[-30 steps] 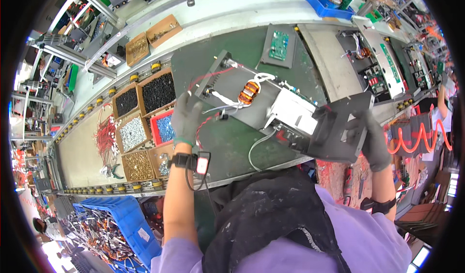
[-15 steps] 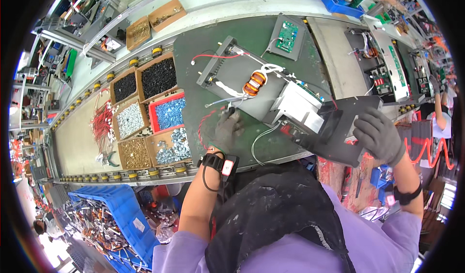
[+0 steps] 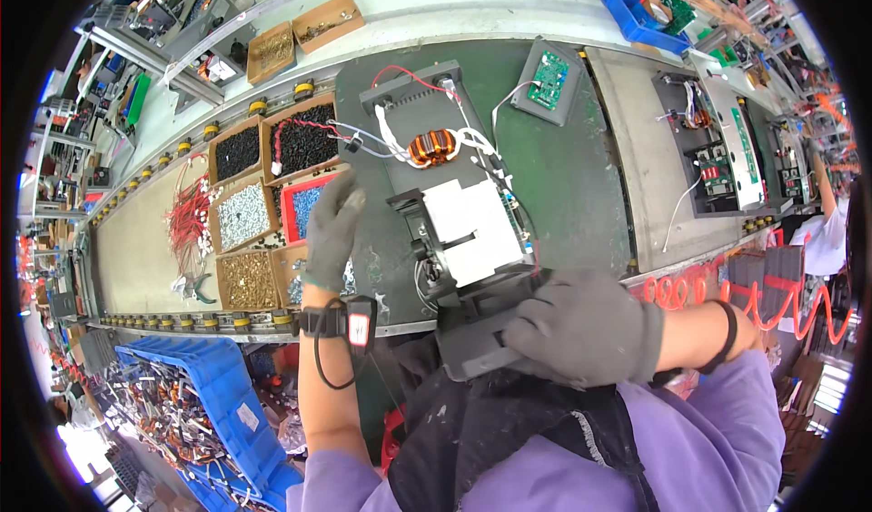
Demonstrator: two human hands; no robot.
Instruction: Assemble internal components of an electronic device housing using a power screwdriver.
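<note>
My right hand (image 3: pixel 586 328), in a grey glove, grips the near end of a dark metal chassis (image 3: pixel 477 339). The chassis lies lengthwise toward me on the green work board, its near end reaching past the board's edge. On it are white panels (image 3: pixel 468 230), a copper-wound toroid coil (image 3: pixel 432 148) and white sleeved cables. My left hand (image 3: pixel 334 226), also gloved, is over the right edge of the parts boxes, its fingers apart and nothing visible in them. Just beyond its fingertips a small black piece (image 3: pixel 352 145) hangs by the grey and red wires.
A green circuit board (image 3: pixel 549 80) on a grey plate lies at the far right of the board. Left are boxes of black screws (image 3: pixel 238 153) and other small hardware, plus red wires (image 3: pixel 191 217). A blue crate (image 3: pixel 209 376) stands lower left. Another chassis (image 3: pixel 718 139) lies to the right.
The chassis has turned, its near end swinging left and toward me with my right hand. My left hand has moved left, away from the cable end. The red wire now lies over the boxes.
</note>
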